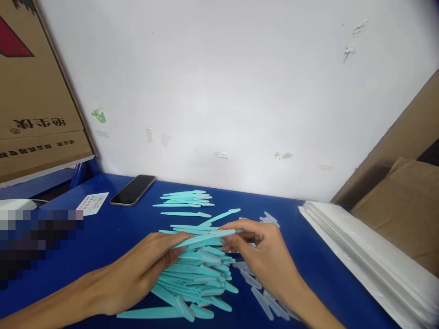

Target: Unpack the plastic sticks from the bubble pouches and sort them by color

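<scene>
A turquoise eyebrow razor is held level between my two hands, above a heap of similar razors. The fingers of my left hand are closed on its handle end. At the other end, my right hand pinches the blade end; whether a cap is in those fingers is hidden. Clear plastic blade caps lie scattered beneath and beside my right wrist. Behind the heap, a neat group of razors lies in rows, with a single razor just in front of it.
A phone and a printed card lie at the back left of the blue table. White plastic sheets or bags are stacked at right. Cardboard boxes flank both sides, and a white wall stands behind.
</scene>
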`<action>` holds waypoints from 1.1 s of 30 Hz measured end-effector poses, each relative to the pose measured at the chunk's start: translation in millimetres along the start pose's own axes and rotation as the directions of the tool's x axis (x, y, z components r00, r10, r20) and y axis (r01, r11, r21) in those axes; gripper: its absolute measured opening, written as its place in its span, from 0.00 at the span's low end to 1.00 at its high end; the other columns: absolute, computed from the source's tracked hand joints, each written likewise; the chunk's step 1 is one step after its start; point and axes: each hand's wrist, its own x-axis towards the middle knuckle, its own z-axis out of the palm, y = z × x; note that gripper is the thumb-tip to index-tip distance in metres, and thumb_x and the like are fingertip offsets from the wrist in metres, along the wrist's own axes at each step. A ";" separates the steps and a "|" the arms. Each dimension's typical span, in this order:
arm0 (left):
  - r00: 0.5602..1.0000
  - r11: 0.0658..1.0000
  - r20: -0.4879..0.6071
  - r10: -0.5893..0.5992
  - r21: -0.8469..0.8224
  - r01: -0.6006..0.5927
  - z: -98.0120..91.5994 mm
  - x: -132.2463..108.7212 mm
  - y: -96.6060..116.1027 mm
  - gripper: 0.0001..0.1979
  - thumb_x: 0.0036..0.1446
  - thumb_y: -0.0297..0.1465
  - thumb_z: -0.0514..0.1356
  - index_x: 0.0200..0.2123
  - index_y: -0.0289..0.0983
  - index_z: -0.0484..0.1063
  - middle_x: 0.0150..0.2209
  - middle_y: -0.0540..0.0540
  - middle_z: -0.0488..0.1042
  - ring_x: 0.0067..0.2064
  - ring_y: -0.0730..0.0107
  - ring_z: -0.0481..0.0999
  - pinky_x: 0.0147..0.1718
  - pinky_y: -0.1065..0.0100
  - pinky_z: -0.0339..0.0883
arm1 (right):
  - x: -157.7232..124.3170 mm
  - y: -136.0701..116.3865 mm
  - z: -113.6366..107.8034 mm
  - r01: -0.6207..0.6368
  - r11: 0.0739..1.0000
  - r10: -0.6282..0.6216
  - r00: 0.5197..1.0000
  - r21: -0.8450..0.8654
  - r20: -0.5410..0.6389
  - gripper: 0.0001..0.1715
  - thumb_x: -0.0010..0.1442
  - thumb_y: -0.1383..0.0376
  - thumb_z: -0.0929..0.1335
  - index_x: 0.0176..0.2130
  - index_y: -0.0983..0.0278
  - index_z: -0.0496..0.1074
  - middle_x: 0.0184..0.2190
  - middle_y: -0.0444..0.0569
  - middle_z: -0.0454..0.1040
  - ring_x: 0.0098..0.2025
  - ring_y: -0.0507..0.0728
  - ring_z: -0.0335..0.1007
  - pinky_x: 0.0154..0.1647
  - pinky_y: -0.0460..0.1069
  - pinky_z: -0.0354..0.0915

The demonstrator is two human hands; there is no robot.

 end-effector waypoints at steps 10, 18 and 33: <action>0.999 1.000 -0.045 -0.020 -0.024 0.019 -6.6 2.7 0.4 0.23 0.71 0.51 0.49 0.53 0.47 0.76 0.41 0.49 0.79 0.43 0.62 0.75 0.45 0.70 0.71 | 5.5 -8.1 -20.0 0.048 0.998 -0.049 0.998 -0.028 -0.027 0.17 0.64 0.52 0.71 0.42 0.59 0.85 0.34 0.50 0.84 0.36 0.61 0.81 0.38 0.53 0.77; 0.986 0.996 -0.142 -0.083 -0.043 0.077 -8.7 12.1 -27.9 0.25 0.70 0.52 0.49 0.49 0.42 0.76 0.40 0.47 0.75 0.43 0.60 0.76 0.43 0.66 0.75 | 23.8 -0.5 -91.6 -0.048 0.981 -0.014 0.949 -0.189 -0.315 0.33 0.53 0.40 0.75 0.41 0.66 0.84 0.31 0.56 0.83 0.34 0.64 0.81 0.37 0.55 0.76; 0.941 0.905 -0.127 -0.314 -0.340 0.256 2.6 1.4 -20.5 0.31 0.64 0.58 0.55 0.64 0.50 0.70 0.61 0.48 0.73 0.63 0.44 0.71 0.54 0.54 0.78 | 13.5 -8.8 -45.3 -0.081 0.994 0.085 0.995 -0.066 0.059 0.27 0.63 0.45 0.71 0.46 0.63 0.83 0.28 0.50 0.81 0.33 0.57 0.77 0.36 0.50 0.72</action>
